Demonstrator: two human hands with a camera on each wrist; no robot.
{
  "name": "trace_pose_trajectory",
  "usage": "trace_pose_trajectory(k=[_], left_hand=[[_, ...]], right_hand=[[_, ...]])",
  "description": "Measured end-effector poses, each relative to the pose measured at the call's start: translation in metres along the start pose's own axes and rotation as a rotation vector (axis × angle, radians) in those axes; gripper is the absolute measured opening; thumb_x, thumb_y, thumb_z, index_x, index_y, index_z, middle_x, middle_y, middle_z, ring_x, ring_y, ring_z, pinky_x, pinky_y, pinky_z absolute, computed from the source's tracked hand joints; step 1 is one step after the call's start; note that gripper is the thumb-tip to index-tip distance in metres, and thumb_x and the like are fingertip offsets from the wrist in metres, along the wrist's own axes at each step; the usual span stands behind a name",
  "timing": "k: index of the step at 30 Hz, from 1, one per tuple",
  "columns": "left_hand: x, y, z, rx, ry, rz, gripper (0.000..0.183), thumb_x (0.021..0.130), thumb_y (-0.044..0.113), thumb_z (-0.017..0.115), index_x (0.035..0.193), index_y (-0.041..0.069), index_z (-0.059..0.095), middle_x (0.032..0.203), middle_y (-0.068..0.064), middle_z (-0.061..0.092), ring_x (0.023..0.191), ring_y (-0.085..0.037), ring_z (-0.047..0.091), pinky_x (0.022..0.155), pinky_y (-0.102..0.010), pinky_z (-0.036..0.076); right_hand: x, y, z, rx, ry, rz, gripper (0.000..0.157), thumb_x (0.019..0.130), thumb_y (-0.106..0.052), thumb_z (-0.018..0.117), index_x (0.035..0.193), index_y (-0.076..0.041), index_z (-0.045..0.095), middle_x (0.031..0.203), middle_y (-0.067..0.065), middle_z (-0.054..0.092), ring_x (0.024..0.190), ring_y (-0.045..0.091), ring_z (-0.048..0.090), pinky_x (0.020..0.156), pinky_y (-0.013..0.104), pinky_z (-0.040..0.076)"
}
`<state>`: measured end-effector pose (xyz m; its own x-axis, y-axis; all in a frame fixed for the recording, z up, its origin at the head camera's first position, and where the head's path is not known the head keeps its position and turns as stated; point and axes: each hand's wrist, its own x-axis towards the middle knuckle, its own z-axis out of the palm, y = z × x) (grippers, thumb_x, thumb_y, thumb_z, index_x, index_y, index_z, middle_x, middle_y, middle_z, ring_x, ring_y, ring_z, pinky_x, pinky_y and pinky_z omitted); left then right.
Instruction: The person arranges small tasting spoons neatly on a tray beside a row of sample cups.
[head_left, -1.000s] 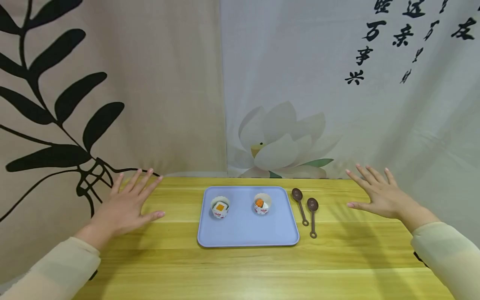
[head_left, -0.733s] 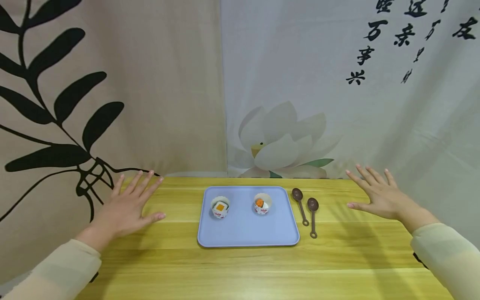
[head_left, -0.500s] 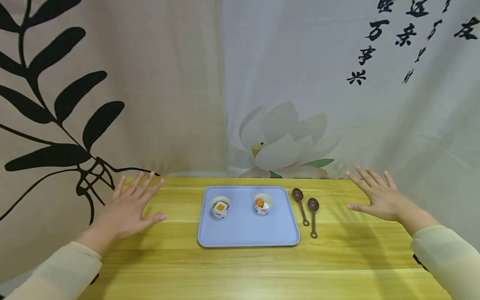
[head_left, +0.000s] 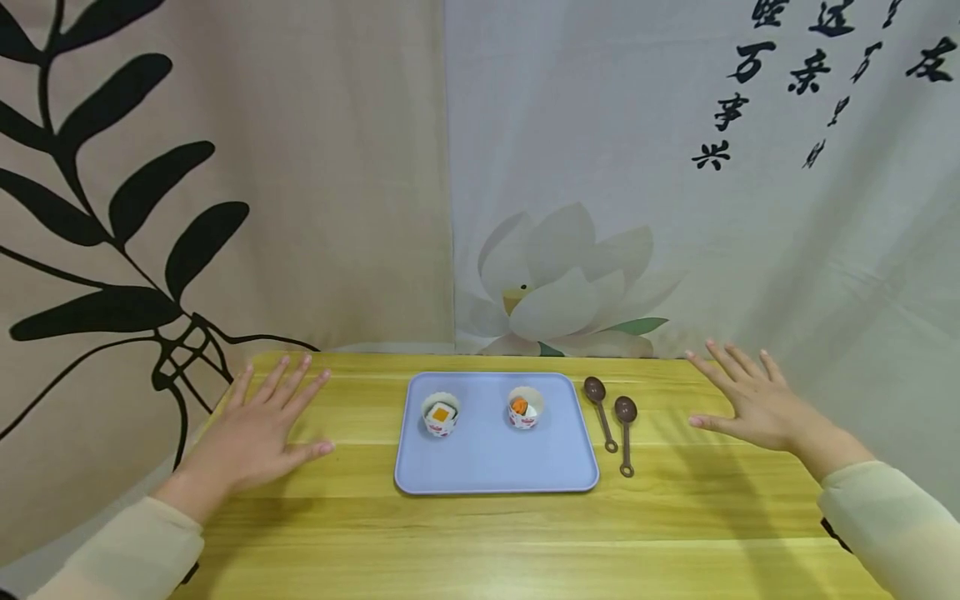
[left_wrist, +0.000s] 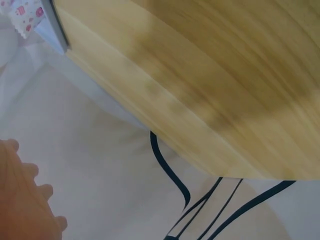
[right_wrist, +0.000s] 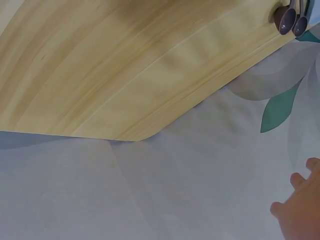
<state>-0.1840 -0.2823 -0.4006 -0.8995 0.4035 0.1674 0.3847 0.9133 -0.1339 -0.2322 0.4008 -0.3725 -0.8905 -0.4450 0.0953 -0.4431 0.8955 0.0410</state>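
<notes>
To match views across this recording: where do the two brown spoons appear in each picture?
Head: the spoons lie right of centre, beside the right edge of the blue tray.
Left wrist: the spoons are not in it.
Right wrist: the spoons show near the top right corner.
Shared landmark: the wooden table, seen in all three views.

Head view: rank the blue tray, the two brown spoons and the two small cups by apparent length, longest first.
1. Blue tray
2. Spoon nearer the tray and outer spoon: look alike, not ranked
3. Left cup and right cup: look alike, not ranked
</notes>
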Motion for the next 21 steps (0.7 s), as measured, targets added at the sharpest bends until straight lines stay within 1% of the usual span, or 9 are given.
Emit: trace_pose_trajectory(k=[5,10,16,19,21], left_hand=[[-0.001,0.005,0.001,-0.014,0.007,0.009,0.095,0.093,0.072,0.045,0.163,0.019,0.008,0.167,-0.012,-0.003,0.152,-0.038,-0.005,0.114,-0.057,-0.020],[-0.002,0.011,0.002,-0.027,0.018,0.017,0.094,0.094,0.071,0.045,0.163,0.020,0.007,0.167,-0.012,-0.001,0.152,-0.037,-0.006,0.116,-0.057,-0.017],[-0.002,0.018,0.003,-0.041,0.003,0.018,0.093,0.095,0.072,0.043,0.163,0.018,0.008,0.167,-0.013,0.000,0.152,-0.040,0.000,0.117,-0.058,-0.013],[-0.001,0.022,0.003,-0.047,0.006,0.020,0.093,0.094,0.072,0.043,0.162,0.016,0.013,0.167,-0.013,0.002,0.152,-0.041,0.003,0.117,-0.056,-0.014],[-0.001,0.024,0.002,-0.058,0.004,0.025,0.093,0.095,0.071,0.043,0.163,0.017,0.012,0.167,-0.013,0.002,0.152,-0.041,0.004,0.117,-0.054,-0.016]], right_hand=[[-0.002,-0.004,0.000,0.016,0.000,0.002,0.098,0.092,-0.059,0.061,0.163,-0.028,0.001,0.167,0.019,0.004,0.150,0.048,0.007,0.113,0.063,-0.018],[-0.003,-0.009,0.000,0.033,0.003,0.001,0.097,0.092,-0.059,0.062,0.163,-0.028,0.004,0.166,0.020,0.006,0.149,0.049,0.009,0.113,0.063,-0.017],[-0.004,-0.014,0.004,0.043,-0.001,-0.006,0.095,0.091,-0.060,0.062,0.163,-0.027,0.008,0.167,0.017,0.006,0.149,0.048,0.011,0.114,0.062,-0.017],[-0.004,-0.017,0.006,0.048,-0.001,-0.012,0.095,0.092,-0.060,0.062,0.163,-0.028,0.007,0.167,0.017,0.006,0.149,0.048,0.011,0.115,0.062,-0.015],[-0.003,-0.018,0.006,0.054,-0.005,-0.012,0.095,0.092,-0.060,0.062,0.163,-0.027,0.008,0.167,0.017,0.006,0.148,0.048,0.011,0.115,0.063,-0.014]])
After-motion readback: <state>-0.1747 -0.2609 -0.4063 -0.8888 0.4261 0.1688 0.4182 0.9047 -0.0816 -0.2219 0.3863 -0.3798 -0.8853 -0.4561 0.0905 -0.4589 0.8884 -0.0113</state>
